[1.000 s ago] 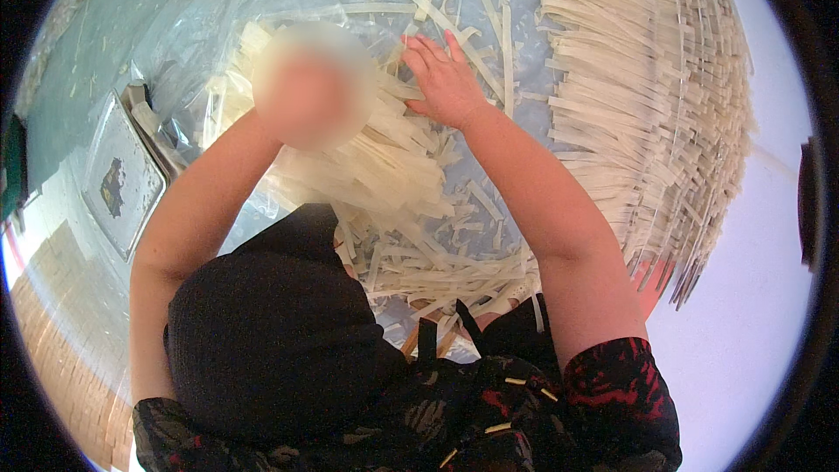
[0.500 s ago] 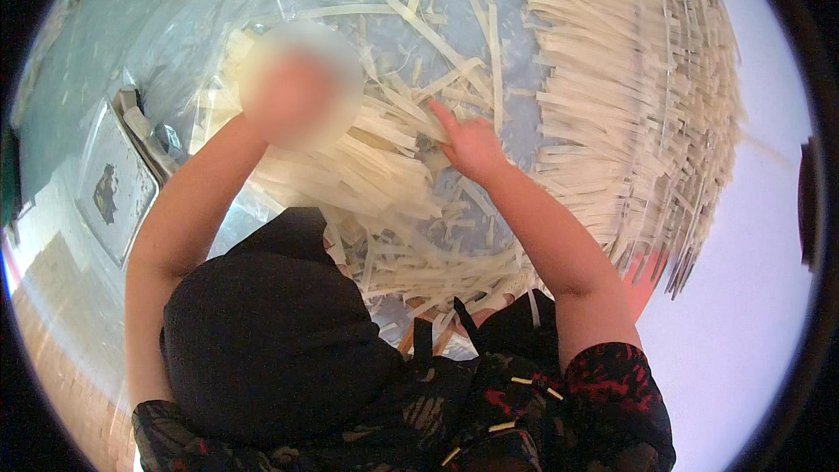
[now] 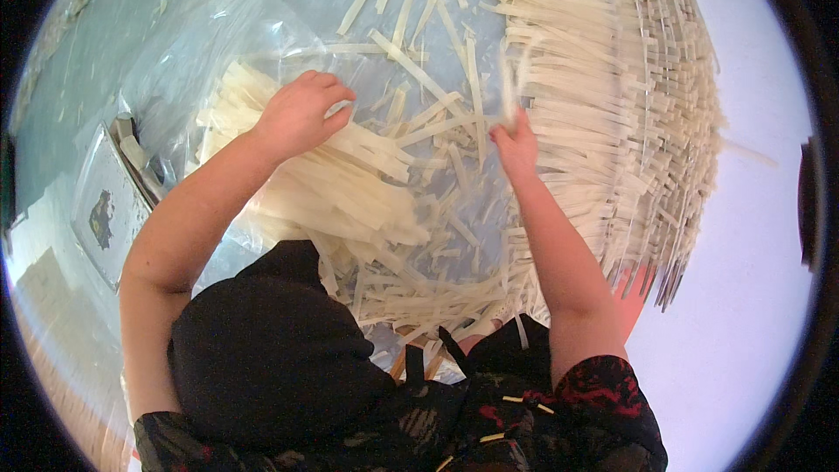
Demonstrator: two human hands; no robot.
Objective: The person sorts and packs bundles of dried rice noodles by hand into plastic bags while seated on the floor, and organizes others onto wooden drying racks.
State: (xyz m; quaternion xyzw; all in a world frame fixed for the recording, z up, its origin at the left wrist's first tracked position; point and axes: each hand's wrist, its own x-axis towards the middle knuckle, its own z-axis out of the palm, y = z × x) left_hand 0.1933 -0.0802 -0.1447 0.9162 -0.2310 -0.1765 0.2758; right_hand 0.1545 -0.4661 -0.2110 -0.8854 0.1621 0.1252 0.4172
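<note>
A heap of pale, flat strips, like dried noodles (image 3: 350, 179), lies before me, its left part on clear plastic film. Over the heap's upper edge is my left hand (image 3: 301, 115), its fingers bent and the thumb apart, with nothing seen between them. My right hand (image 3: 517, 150) is farther right, beside the dense row of strips (image 3: 568, 96). Its thumb and finger pinch a pale strip (image 3: 514, 79), which is blurred and rises above the hand.
Thin rods (image 3: 669, 284) run through the row of strips at the right. Loose strips (image 3: 406, 57) and broken bits lie scattered on the grey-blue surface. At the left is a worn metal tray (image 3: 105, 210), with crumpled plastic film (image 3: 253, 31) farther back.
My right hand has moved right from the heap toward the row, and a strip now shows in it. My left hand, blurred over earlier, is now slightly lower and farther right.
</note>
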